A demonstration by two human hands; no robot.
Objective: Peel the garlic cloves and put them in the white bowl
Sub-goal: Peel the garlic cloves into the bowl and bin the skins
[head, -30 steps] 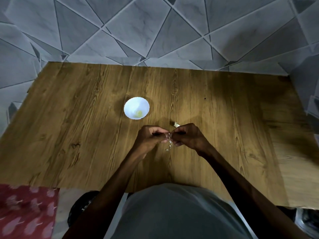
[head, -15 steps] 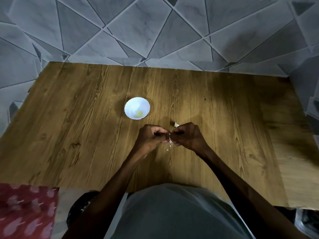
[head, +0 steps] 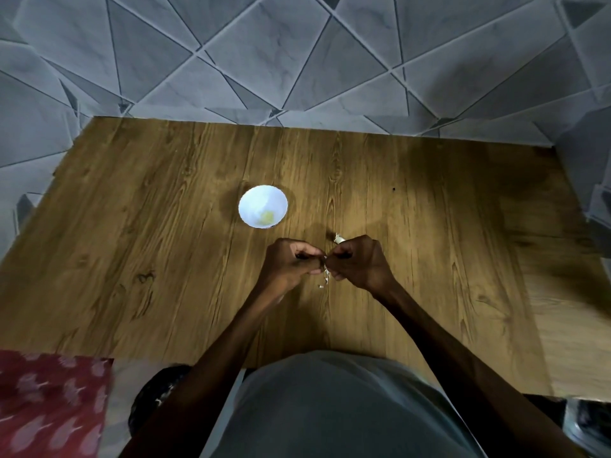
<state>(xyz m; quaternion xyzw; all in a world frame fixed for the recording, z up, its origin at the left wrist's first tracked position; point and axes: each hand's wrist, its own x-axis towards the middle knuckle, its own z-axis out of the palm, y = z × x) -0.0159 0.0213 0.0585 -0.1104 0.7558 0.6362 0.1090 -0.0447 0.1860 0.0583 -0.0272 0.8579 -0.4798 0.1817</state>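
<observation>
- Head view is showing the left hand [head: 291, 263] and right hand [head: 359, 262] both pinching a garlic clove [head: 326, 259], its peel [head: 325, 277] dangling
- white bowl [head: 254, 202] is sitting on the table [head: 148, 226] just beyond them

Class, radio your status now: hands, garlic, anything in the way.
Left hand, right hand both pinching one garlic clove, skin dangling. White bowl holds a yellowish piece. Path to bowl unobstructed.

A plain grey shirt [head: 347, 411] covers the torso, and both forearms [head: 228, 338] are bare.
</observation>
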